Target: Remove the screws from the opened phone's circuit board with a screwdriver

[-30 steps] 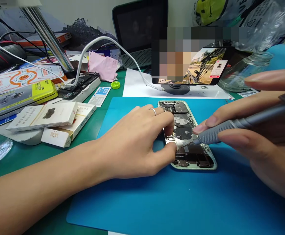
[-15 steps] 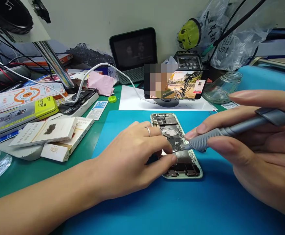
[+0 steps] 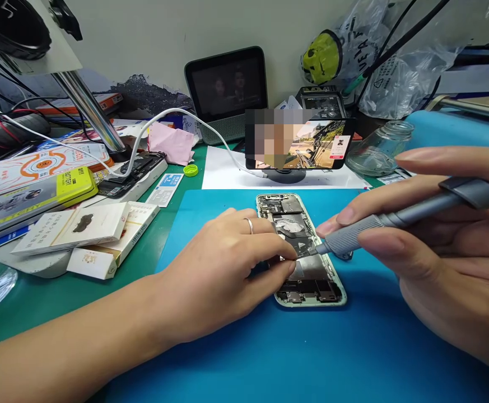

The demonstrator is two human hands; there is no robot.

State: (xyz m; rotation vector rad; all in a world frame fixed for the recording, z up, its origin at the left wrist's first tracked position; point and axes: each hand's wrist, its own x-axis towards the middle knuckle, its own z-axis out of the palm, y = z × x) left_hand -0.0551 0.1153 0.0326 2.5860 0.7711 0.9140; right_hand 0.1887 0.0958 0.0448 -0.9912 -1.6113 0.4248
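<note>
An opened phone (image 3: pixel 307 268) with a pale green frame lies on the blue mat, its inner parts bare. My left hand (image 3: pixel 231 263), a ring on one finger, reaches over the phone's left side. Its thumb and index finger are pinched together above the middle of the phone; what is between them is too small to make out. From the right, my right hand (image 3: pixel 429 246) grips a grey pen-shaped tool (image 3: pixel 353 235) with a knurled collar. The tool's thin tip points at my left fingertips, just over the phone. Part of the phone is hidden under my left hand.
A lit phone (image 3: pixel 311 143) on a stand and a dark screen (image 3: pixel 227 84) are behind the blue mat (image 3: pixel 244 358). Small boxes (image 3: pixel 76 226) and a white cable (image 3: pixel 172 112) lie left. A glass jar (image 3: pixel 381 148) stands right. A metal post (image 3: pixel 91 115) rises at left.
My left fingertips have shifted slightly up and left over the phone, and the tool's tip has risen a little with them. The whole view has moved slightly.
</note>
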